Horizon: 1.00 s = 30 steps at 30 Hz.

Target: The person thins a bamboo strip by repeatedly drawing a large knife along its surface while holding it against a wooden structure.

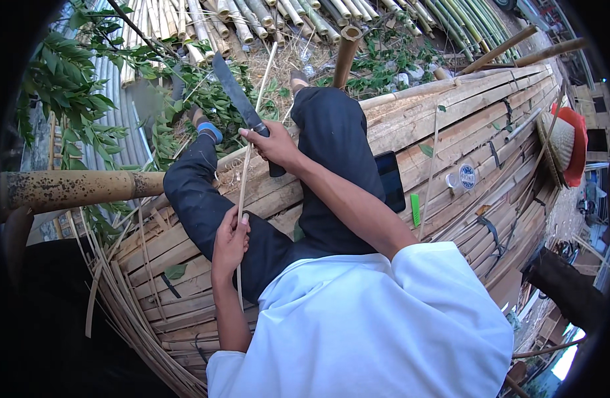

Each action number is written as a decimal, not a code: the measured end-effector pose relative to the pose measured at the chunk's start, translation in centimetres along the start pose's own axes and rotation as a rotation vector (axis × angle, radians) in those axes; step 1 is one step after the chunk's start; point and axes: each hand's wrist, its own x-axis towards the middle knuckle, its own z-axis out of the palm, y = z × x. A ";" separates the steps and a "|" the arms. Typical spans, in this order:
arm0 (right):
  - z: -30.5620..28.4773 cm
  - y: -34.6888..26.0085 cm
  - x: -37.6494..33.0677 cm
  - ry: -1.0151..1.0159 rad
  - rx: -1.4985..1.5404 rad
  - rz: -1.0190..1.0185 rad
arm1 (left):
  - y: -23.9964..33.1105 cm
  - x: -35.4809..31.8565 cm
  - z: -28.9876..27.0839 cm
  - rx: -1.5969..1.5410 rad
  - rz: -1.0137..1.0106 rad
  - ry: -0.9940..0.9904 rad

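Observation:
A long, thin bamboo strip (244, 178) runs up and away from my lap, between my legs. My left hand (230, 244) is closed around its lower part, above my left thigh. My right hand (273, 144) grips the dark handle of a large knife (233, 90) farther along. The broad grey blade points away and to the left, its base close to the strip. My right thumb lies by the strip; whether it presses on it I cannot tell.
I sit on a platform of bamboo slats (411, 132). To my right lie a phone (390, 180), a green plastic piece (415, 209), a round lidded container (467, 176) and a woven hat (555, 142). Cut bamboo poles (252, 20) and leafy branches (69, 99) lie beyond. A thick pole (86, 189) juts in from the left.

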 end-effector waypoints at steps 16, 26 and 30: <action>-1.4 0.0 1.2 0.086 -0.023 0.027 | 1.1 -5.2 -4.1 0.618 0.061 0.378; -3.7 -1.6 0.5 0.118 -0.260 0.048 | -1.5 -4.5 -2.4 0.527 0.135 0.364; -2.8 -0.8 0.8 0.166 -0.174 -0.005 | -0.5 -5.0 -2.6 0.464 0.054 0.423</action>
